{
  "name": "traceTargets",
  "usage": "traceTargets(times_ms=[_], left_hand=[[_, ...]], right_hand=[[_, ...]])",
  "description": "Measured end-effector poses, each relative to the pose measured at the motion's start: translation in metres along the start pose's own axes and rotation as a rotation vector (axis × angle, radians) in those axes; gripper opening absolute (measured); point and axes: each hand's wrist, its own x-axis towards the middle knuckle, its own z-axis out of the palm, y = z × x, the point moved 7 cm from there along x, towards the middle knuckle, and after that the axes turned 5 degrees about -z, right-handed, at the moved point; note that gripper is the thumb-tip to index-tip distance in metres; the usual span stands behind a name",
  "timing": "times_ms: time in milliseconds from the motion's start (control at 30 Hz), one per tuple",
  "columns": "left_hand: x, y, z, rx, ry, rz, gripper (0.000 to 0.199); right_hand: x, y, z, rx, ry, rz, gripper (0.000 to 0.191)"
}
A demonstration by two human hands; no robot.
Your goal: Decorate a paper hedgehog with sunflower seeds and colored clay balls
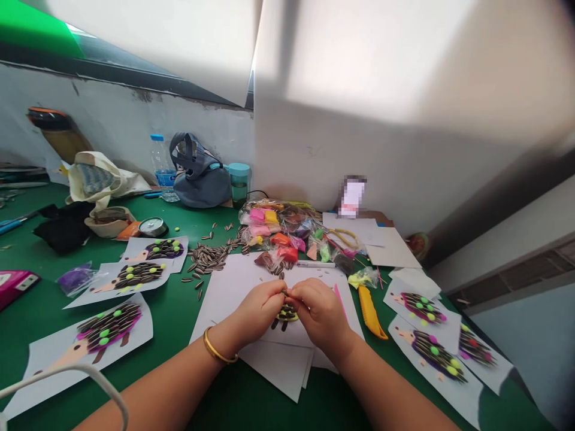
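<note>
My left hand point(257, 311), with a gold bangle point(213, 347) at its wrist, is closed in a pinch. Facing it, my right hand point(324, 312) is pinched too, and the fingertips of both meet. Whatever sits between them is too small and covered to make out. Just below the fingertips, a part-hidden yellow clay shape with dark seeds point(287, 313) lies on white paper point(224, 293). A few loose sunflower seeds point(281, 276) are on the sheet beyond my hands. A larger heap of sunflower seeds point(209, 258) lies to the left.
Seed-and-clay hedgehog pictures point(110, 329) lie at left, with more hedgehog pictures point(435, 353) at right. Behind the paper are bagged coloured clays point(281, 239) and scissors point(344, 236). A yellow utility knife point(372, 314) lies right. A white cable point(103, 380) crosses the lower left.
</note>
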Motion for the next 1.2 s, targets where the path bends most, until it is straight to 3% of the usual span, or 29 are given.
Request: traceTargets(times_ms=[533,833,1033,1200], left_hand=[[0.002,-0.008,0.001,-0.116,0.073,-0.041,0.010],[0.005,-0.007,0.000,-0.111,0.078,-0.047,0.010],[0.001,-0.003,-0.002,-0.075,0.094,-0.002,0.028],[-0.001,0.000,-0.004,-0.060,0.121,0.046,0.034]], right_hand=[[0.001,0.001,0.007,-0.160,-0.012,-0.010,0.016],[0.000,0.006,0.009,-0.104,0.003,0.038,0.015],[0.000,0.010,0.003,0.038,0.060,0.116,0.015],[-0.002,0.015,0.003,0.059,0.024,0.175,0.018]])
